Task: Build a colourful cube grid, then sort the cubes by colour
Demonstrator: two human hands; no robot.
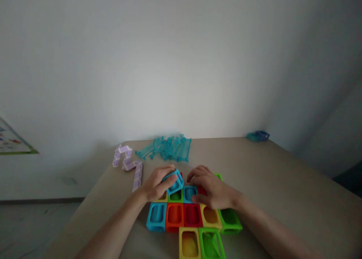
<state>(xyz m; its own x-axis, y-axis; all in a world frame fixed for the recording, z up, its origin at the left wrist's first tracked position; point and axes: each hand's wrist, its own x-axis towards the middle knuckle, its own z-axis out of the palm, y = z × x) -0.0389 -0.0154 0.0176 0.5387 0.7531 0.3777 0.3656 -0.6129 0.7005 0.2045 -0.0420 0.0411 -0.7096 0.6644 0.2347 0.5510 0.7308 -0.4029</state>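
My left hand (158, 181) is closed round a blue hollow cube block (174, 182), held tilted just above the back row of the blocks. Below it are a green block (175, 196) and, partly covered by my fingers, a yellow block (163, 197). My right hand (210, 187) lies over the right part of that row, fingers bent at the far side and thumb at the near side of a red block (201, 190), largely hidden by the hand. Left of the thumb sits another blue block (190, 193).
Nearer me are a row with an orange block (174, 215), and a yellow block (190, 244) beside a green block (211, 244). Behind lie a lilac folding snake toy (128, 164) and teal plastic pieces (172, 147). A blue-teal object (258, 136) stands by the wall on the tabletop (283, 198).
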